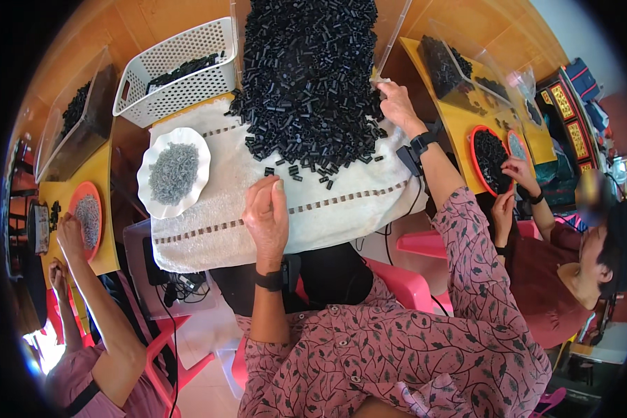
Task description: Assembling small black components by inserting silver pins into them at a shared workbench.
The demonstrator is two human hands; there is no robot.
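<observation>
A large heap of small black plastic tubes (310,90) spills from a clear bin onto a cream towel (209,240). Just in front of the heap's near edge is my left hand (266,212), closed with the thumb on top; whatever may be inside the fingers is hidden. At the heap's right edge, my right hand (398,106) has its fingers drawn together by the corner of the clear bin wall (395,35). Something pale shows at those fingertips, too small to name. A few loose black tubes lie close to my left hand.
A white scalloped dish (146,191) of small clear pieces stands on the left. Behind it is a white perforated basket (167,97) with black parts. Co-workers sit on both sides, with a red tray (96,191) at left and a red bowl (475,174) at right.
</observation>
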